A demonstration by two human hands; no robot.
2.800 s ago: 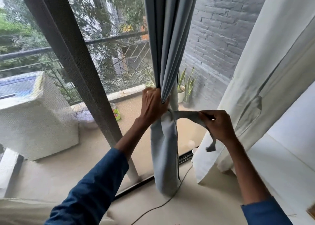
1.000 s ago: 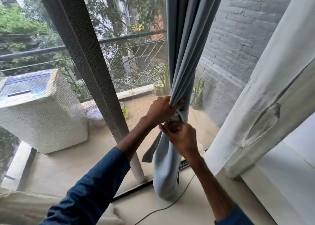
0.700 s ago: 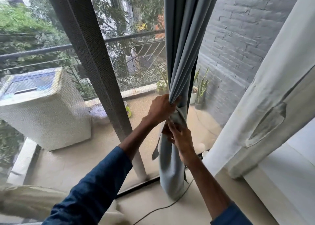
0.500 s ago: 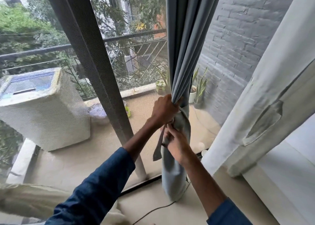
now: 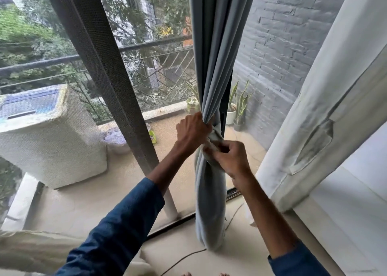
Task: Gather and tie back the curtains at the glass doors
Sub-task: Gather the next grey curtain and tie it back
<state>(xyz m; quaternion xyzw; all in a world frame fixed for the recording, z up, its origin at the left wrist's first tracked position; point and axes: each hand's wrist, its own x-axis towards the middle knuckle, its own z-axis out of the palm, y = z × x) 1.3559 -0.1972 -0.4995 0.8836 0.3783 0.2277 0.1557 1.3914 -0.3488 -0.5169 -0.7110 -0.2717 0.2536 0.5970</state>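
Getting bunched tight, the curtain [image 5: 215,56] is clenched in the left grip [image 5: 193,130] so the tie [image 5: 216,134], pinched in the right grip [image 5: 231,158], can be knotted.

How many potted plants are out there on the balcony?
3. A small leafy plant sits left of the grey curtain; right of it stand a snake plant in a white pot and a snake plant in a dark pot. The curtain may hide more.
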